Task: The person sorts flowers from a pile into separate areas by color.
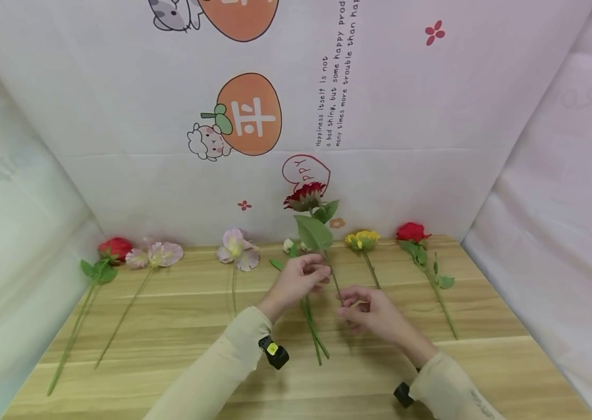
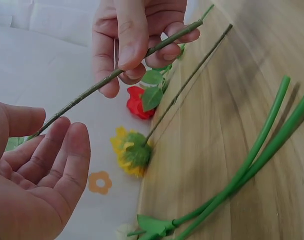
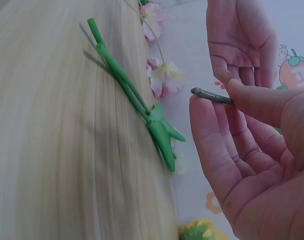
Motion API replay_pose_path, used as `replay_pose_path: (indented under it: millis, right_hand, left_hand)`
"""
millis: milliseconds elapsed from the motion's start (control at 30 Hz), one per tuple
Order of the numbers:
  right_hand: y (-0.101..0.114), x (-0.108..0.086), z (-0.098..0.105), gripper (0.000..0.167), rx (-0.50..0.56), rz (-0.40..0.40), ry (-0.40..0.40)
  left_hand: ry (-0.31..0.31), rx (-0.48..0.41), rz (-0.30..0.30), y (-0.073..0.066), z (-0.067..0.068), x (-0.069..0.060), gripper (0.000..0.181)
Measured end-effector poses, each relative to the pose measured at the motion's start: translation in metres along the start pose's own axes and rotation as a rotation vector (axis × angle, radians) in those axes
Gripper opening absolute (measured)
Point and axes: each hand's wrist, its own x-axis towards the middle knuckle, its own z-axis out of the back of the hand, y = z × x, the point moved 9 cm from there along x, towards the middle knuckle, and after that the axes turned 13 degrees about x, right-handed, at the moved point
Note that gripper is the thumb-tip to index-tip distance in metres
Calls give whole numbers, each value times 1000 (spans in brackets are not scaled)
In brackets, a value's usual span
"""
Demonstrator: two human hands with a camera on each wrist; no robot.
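A dark red flower point(image 1: 306, 197) with broad green leaves stands tilted above the table in the head view. My left hand point(image 1: 298, 280) holds its stem point(image 2: 87, 92) just below the leaves, thumb and fingers around it. Near the stem's lower end, my right hand point(image 1: 372, 312) pinches it between thumb and fingers; the cut tip pokes out in the right wrist view. Beneath the hands lie thick green stems point(image 1: 310, 326) with small white blooms point(image 1: 288, 245), partly hidden by the left hand. Just right of the held flower is a yellow flower point(image 1: 362, 240).
Along the wooden table point(image 1: 170, 350) lie a red rose point(image 1: 413, 232) at the right, another red flower point(image 1: 115, 248) at the left, and pale pink flowers point(image 1: 237, 251). A printed white cloth point(image 1: 390, 116) rises at the back, with white cloth on both sides.
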Motion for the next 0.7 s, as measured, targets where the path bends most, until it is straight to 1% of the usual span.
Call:
replay_pose_path:
  millis: [100, 233, 400, 533, 700]
  right_hand:
    - [0, -3, 6, 41, -18, -2, 0]
    - [4, -7, 19, 41, -61, 19, -5]
    - [9, -13, 40, 41, -155, 41, -28]
    - [9, -18, 55, 42, -215, 32, -41]
    - [8, -26, 71, 40, -292, 49, -56]
  left_hand:
    - [14, 12, -2, -1, -4, -3, 45]
    - [44, 46, -31, -3, -8, -7, 41]
    - [88, 92, -64, -5, -11, -16, 36]
    - [103, 144, -79, -3, -8, -23, 33]
    - [109, 279, -110, 0, 3, -34, 30]
